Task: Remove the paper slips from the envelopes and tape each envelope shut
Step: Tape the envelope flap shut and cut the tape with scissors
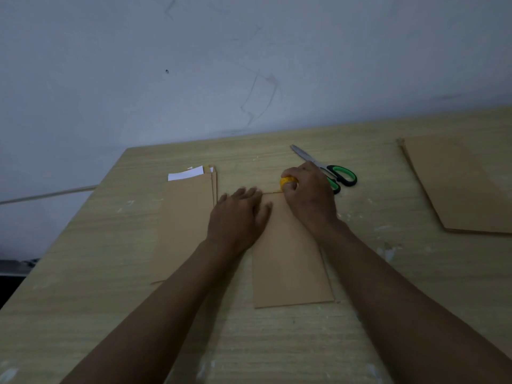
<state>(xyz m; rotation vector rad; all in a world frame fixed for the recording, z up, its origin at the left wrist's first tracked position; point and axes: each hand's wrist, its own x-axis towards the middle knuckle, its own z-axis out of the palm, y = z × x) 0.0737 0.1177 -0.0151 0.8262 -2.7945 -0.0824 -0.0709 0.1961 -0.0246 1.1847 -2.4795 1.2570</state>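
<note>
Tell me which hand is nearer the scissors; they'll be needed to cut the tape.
Right. The right hand, gripping the yellow tape roll, sits directly beside the scissors, overlapping their handles in this view. The left hand lies flat on the middle envelope, farther left.

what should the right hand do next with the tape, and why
Probably draw the yellow tape roll on along the middle envelope's top edge: the right hand grips it at that edge, the left hand presses the envelope flat, and the scissors lie just behind.
</note>
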